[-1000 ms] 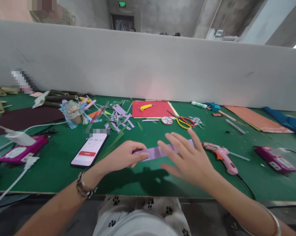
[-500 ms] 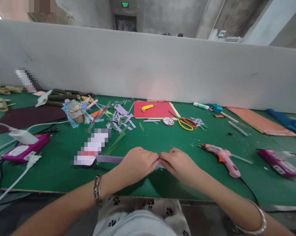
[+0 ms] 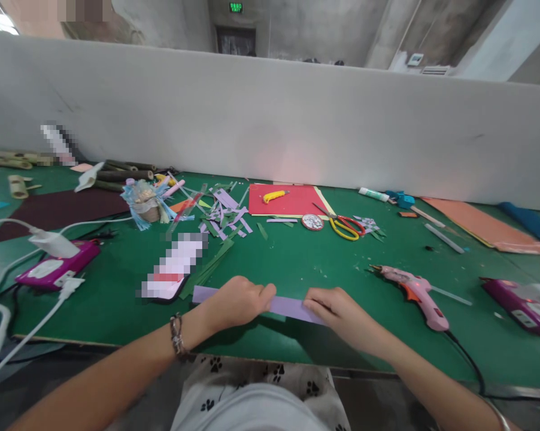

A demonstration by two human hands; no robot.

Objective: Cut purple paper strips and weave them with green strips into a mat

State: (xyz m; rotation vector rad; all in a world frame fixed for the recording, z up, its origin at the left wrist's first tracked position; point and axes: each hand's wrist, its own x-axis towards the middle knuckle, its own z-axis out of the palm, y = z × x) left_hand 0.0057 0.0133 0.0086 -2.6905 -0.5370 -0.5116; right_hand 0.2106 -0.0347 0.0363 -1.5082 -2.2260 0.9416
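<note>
A long purple paper strip (image 3: 288,307) stretches between my two hands, close to the front edge of the green table. My left hand (image 3: 240,302) is closed around its middle, and the strip's left end shows beyond my wrist. Thumb and fingers of my right hand (image 3: 335,308) pinch the strip towards its right end, which the hand partly hides. Left of my left hand lie green paper strips (image 3: 211,263), beside a phone with a blurred screen (image 3: 175,269). To the right rests a pink hot glue gun (image 3: 413,290) with a glue stick in its back.
Scissors (image 3: 342,226), a round tin (image 3: 312,222) and a yellow utility knife (image 3: 275,196) on red paper (image 3: 258,206) lie further back. Purple and green scraps (image 3: 225,212) are heaped beside a decorated pot (image 3: 146,206). Purple power strips (image 3: 66,266) with cords flank both sides.
My hands were close together and have moved apart, the right one to the right, baring a stretch of the purple strip between them. The view has shifted slightly.
</note>
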